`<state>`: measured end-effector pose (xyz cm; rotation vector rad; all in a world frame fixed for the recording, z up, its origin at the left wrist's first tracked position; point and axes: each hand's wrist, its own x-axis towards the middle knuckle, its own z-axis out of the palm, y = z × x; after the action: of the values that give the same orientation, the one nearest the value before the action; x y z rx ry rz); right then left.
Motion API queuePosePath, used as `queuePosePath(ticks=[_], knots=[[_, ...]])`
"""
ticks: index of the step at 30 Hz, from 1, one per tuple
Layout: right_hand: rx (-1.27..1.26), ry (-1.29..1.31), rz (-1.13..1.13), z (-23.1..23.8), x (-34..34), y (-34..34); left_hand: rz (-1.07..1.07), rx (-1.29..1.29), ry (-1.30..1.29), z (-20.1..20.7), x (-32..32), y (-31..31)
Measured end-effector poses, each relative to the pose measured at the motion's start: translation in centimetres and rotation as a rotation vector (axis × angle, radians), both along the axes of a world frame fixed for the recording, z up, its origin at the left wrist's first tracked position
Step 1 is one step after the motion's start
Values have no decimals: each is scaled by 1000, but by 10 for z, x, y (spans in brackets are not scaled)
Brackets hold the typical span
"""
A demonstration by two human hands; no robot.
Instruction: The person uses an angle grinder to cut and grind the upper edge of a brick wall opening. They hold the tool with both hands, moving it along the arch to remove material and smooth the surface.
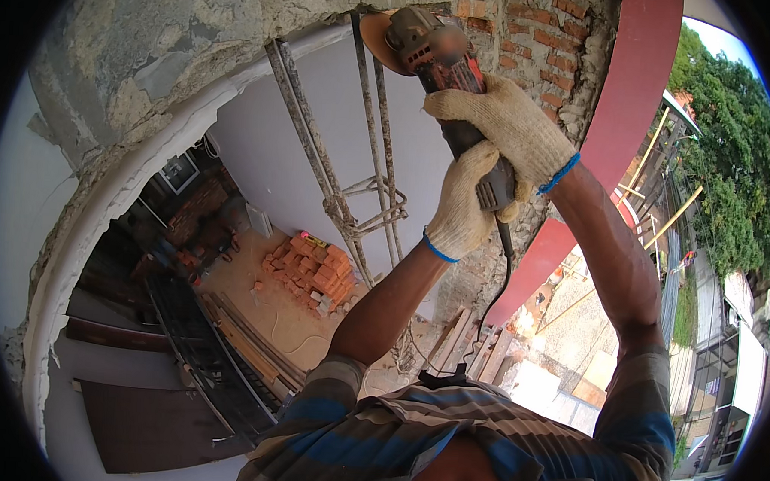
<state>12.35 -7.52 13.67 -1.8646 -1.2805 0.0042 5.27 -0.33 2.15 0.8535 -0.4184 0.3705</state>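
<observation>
Both my hands wear cream knit gloves with blue cuffs and grip an angle grinder [451, 71] raised overhead. My right hand [515, 126] wraps around the body just behind the red and dark gear head. Lower down, my left hand [464, 205] closes around the rear of the grey-black handle. The brown disc [383, 43] is at the top of a metal bar [363, 85], by the rough edge of the wall opening; whether it touches the bar or the masonry I cannot tell. A black cord [507, 246] hangs from the grinder's end.
Rusty, cement-spattered metal bars [308, 134] with cross rungs stand in the broken opening. Through it, far below, lie a brick pile [311, 272] and long planks [247, 342]. Exposed brickwork [544, 41] and a red wall edge [637, 80] flank my right arm. Trees [725, 126] stand outside.
</observation>
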Motion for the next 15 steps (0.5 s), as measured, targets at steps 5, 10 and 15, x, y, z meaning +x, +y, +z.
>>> queuePosePath(ticks=[5, 10, 15], knots=[[5, -25, -8, 0, 1, 0, -4, -15, 18, 0, 0, -1], [2, -64, 9, 0, 1, 0, -48, -73, -19, 2, 0, -1], [17, -62, 5, 1, -1, -1, -39, -81, 1, 2, -2, -2]])
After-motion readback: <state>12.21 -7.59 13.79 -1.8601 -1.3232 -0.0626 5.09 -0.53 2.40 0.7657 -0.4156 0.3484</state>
